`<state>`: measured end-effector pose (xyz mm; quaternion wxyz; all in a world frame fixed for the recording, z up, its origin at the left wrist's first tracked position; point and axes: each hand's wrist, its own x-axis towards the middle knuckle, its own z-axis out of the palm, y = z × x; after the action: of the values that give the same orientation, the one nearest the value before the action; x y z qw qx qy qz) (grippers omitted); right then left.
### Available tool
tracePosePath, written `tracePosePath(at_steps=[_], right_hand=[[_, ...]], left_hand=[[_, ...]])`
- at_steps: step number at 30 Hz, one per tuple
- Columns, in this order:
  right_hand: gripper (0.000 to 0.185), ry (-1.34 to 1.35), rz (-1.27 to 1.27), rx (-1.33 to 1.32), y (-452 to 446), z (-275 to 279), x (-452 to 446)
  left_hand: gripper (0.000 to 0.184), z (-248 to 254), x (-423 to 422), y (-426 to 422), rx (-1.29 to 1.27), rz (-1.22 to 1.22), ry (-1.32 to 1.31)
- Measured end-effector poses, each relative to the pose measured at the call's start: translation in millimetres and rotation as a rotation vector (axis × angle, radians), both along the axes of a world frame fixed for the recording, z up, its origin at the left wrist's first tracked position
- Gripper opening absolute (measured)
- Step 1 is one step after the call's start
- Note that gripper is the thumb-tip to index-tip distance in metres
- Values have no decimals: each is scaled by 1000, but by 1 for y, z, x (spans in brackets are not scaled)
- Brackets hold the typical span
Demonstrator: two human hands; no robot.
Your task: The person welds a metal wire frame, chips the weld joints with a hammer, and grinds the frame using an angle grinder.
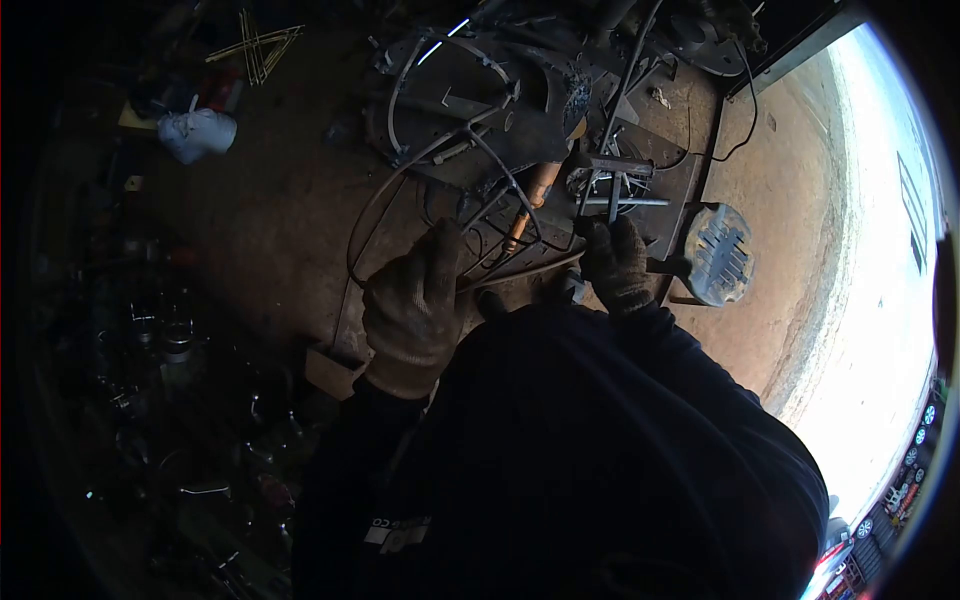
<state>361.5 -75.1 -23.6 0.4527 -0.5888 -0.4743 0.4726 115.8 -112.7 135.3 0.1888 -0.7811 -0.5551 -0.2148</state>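
My left hand (412, 310), in a worn work glove, is closed at the near side of a frame of bent metal rods (475, 130). The frame has curved hoops and lies over the dark metal bench (655, 222). My right hand (615, 262), also gloved, is closed around the handle of a hammer (614, 170), whose head points away from me. Between my hands lies an orange cylindrical object (540, 187) with a narrower end towards me. The fingertips of both hands are partly hidden in shadow.
A round slotted stool seat (718, 255) stands right of the bench. Cables (752, 110) hang at the back right. On the left floor are a white bundle (197, 133), thin yellow rods (257, 47) and a dark clutter of metal parts (180, 340).
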Motion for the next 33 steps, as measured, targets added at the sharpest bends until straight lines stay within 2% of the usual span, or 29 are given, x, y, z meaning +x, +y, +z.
tracePosePath(at_steps=[3, 4, 5, 7, 9, 10, 14, 16, 19, 20, 21, 25, 28, 30, 33], right_hand=[[39, 4, -16, 1, -1, -2, 1], [40, 17, -27, 3, -2, -3, 1], [40, 26, -30, 5, -2, -3, 2], [42, -40, -10, -62, -1, 0, 4], [43, -60, -14, -44, -1, 8, 5], [43, -89, -12, -29, -1, 10, 4], [43, -69, -26, -7, -3, -3, 7], [41, 23, -49, -74, -4, -5, 8], [39, 22, -58, -109, -5, -4, 10], [39, 22, -57, -105, -5, -6, 11], [40, 3, -54, -103, -5, -8, 12], [41, 27, -64, -70, -7, -9, 11], [43, 0, -53, -103, -8, -15, 15], [43, -4, -56, -120, -8, -16, 15], [45, 14, -70, -111, -9, -14, 13]], left_hand=[[92, 1, 2, -3, -70, 79, 2], [92, 0, 0, -2, -68, 76, 10], [80, -2, -3, 1, -101, 84, -56], [69, -7, -8, 2, -131, 89, -113], [91, -11, -9, 2, -123, 15, -182], [91, -14, -11, 1, -119, 13, -174], [77, -5, -12, -2, -64, 33, -88], [72, -4, -11, -3, -57, 42, -42], [63, -10, -12, 0, 219, 51, 115], [46, -6, -12, 3, 271, 3, 100], [43, -5, -12, 4, 299, -21, 91], [38, -4, -10, 4, 229, 10, 104], [37, -6, -8, 3, 391, -28, 185], [40, -3, -10, -2, 290, -119, 101], [47, 4, -8, -6, 178, -108, 40]])
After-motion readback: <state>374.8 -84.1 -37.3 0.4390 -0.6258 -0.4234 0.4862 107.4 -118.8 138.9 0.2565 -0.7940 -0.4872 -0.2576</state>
